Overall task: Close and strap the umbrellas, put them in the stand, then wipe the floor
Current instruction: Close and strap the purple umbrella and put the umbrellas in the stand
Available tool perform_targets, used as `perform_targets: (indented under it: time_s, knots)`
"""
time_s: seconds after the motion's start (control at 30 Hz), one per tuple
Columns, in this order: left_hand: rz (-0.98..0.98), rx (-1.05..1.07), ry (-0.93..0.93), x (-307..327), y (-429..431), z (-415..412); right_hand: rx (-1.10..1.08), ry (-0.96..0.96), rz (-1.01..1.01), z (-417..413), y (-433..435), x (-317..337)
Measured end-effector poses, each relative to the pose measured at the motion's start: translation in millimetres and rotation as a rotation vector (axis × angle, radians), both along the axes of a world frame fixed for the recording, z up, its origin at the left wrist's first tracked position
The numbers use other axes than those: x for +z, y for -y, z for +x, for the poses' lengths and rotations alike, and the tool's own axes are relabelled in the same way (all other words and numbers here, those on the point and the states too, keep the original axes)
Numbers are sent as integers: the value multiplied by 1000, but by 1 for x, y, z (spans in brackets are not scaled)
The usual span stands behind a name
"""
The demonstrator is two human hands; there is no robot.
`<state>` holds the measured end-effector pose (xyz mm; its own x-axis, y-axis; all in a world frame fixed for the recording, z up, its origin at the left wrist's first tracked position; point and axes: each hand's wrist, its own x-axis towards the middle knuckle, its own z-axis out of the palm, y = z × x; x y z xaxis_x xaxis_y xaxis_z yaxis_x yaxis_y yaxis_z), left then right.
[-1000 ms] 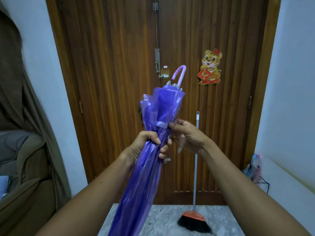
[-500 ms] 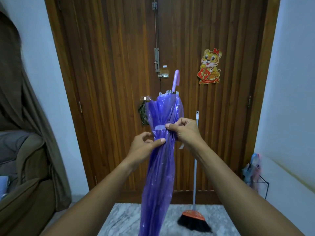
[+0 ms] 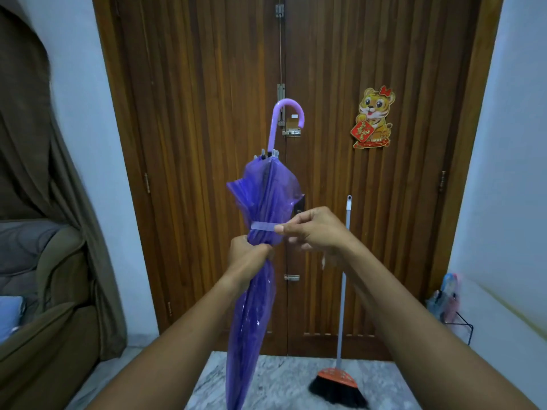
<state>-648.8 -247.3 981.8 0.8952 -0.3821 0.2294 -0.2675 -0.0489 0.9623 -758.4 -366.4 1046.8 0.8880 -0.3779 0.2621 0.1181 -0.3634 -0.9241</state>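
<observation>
gripping closed umbrella [image 3: 266, 196] in left hand [image 3: 247, 257], right hand [image 3: 316, 232] pinching strap [image 3: 263, 226] taut; broom [image 3: 337, 386] near right, door [image 3: 207, 113] behind

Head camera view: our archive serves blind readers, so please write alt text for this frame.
A person's left hand grips a closed purple umbrella, hooked handle up, while the right hand pinches its pale strap around the folds. Behind are a wooden double door with a tiger sticker, a broom leaning against it, and a wire stand at right.

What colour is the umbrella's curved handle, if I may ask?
Pale lilac; the handle shows best in the head view.
</observation>
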Motion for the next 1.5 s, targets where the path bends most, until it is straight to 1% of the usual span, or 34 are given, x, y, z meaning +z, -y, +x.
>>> perform_targets:
  time_s: [0.1,0.2,0.27,0.33,0.4,0.47,0.5,0.53,0.6,0.67,0.73,0.8,0.87,0.93,0.97,1.03,1.1,1.17,1.27,1.4,1.5]
  knots:
    - [-81,-69,-112,12,-7,-1,27,-5,-5,-4,4,1]
    - [-76,-222,-139,23,-11,-5,-2,87,-37,-2,11,-3]
    - [-95,-332,-151,29,-12,-10,31,78,-35,-2,17,-7]
    - [-117,-434,-152,33,-12,-17,152,33,54,-1,22,-10]
    - [-145,-536,-190,36,-12,-22,294,44,211,-3,23,-10]
    - [-156,-675,-324,42,-13,-29,435,113,382,-5,22,-10]
    - [-154,-744,-386,45,-13,-30,485,151,428,-6,22,-10]
    - [-153,-807,-431,48,-14,-30,511,177,449,-6,22,-10]
    - [-124,-864,-466,53,-14,-32,447,211,443,-4,21,-10]
    - [-37,-832,-435,53,-14,-32,304,252,395,-1,17,-12]
    - [38,-738,-399,47,-14,-27,104,318,333,0,11,-14]
    - [49,-679,-317,38,-12,-22,-114,362,209,4,12,-17]
    - [93,-604,-176,34,-9,-26,-231,309,77,9,17,-22]
    - [179,-435,19,28,2,-33,-283,192,-40,12,14,-23]
    - [186,-301,83,24,8,-34,-274,153,-59,12,11,-22]
    - [176,-77,121,17,14,-33,-206,157,-55,12,3,-19]
    - [156,16,140,16,12,-31,-117,167,-66,7,-1,-14]
    - [141,28,147,18,7,-28,-58,138,-82,0,1,-9]
    - [129,6,127,23,2,-25,-24,119,-132,-6,8,-5]
    - [23,-61,-22,35,-7,-24,33,88,-100,-16,17,1]
    - [-39,-193,-127,41,-14,-23,43,86,-157,-19,23,-3]
